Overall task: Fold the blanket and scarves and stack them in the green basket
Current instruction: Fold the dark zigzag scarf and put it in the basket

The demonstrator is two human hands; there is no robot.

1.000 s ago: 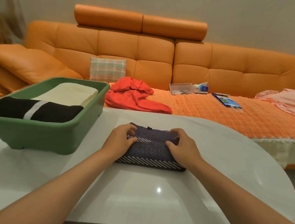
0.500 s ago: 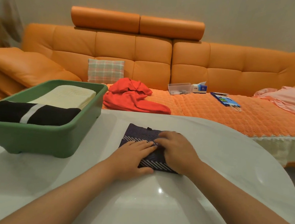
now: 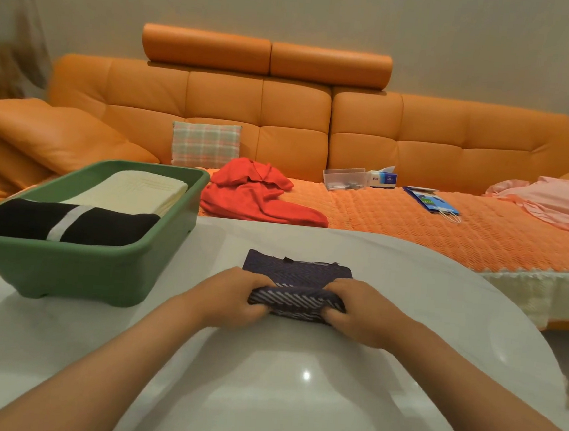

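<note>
The foreground is taken up by a glossy white table [image 3: 294, 398] with a rounded far edge, and a small point of light is reflected in its top. Behind it, an orange sofa [image 3: 291, 119] is set against a plain pale wall, and its seat is spread with an orange textured cover [image 3: 429, 231]. A plaid cushion [image 3: 205, 145], a crumpled red garment [image 3: 257, 197], a clear box [image 3: 343, 178], a tissue box [image 3: 384, 178], a blue packet [image 3: 427, 200] and a pink cloth [image 3: 556, 201] are scattered along the sofa.

The green basket [image 3: 99, 269] is placed on the left part of the table. A folded cream blanket [image 3: 134, 188] is laid in its far half and a folded black scarf [image 3: 35, 221] with a white stripe in its near half.

The navy scarf [image 3: 297, 270] is found at the middle of the table, to the right of the basket and apart from it. It is folded into a small rectangle whose long axis runs left to right, parallel to the sofa front. Its far edge is laid flat, with a small dark tag there pointing toward the sofa. Its near edge, striped in white, is raised off the table. That edge is gripped at its left end by the left hand [image 3: 231, 296] and at its right end by the right hand [image 3: 362, 311], the fingers of both being curled round the cloth.
</note>
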